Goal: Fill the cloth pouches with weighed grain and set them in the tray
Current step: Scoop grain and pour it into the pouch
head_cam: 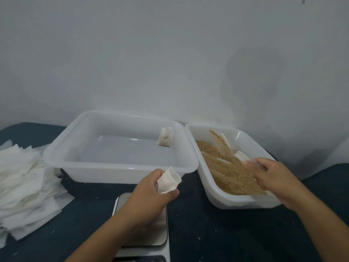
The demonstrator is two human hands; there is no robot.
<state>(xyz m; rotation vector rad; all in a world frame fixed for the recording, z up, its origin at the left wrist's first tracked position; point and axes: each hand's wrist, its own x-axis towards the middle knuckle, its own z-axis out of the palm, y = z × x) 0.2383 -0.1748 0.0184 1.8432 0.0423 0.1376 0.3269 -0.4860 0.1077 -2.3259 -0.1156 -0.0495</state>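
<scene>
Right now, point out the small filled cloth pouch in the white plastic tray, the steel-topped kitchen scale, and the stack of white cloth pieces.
Small filled cloth pouch (165, 137): head view, middle of its front face.
Steel-topped kitchen scale (149, 231): head view, bare platform beside the forearm.
Stack of white cloth pieces (24, 182): head view, top of the pile.

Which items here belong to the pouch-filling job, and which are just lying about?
In use: pouch in left hand; grain tub; scoop; right hand; scale; tray; filled pouch; spare cloths.
Lying about: nothing visible.
</scene>
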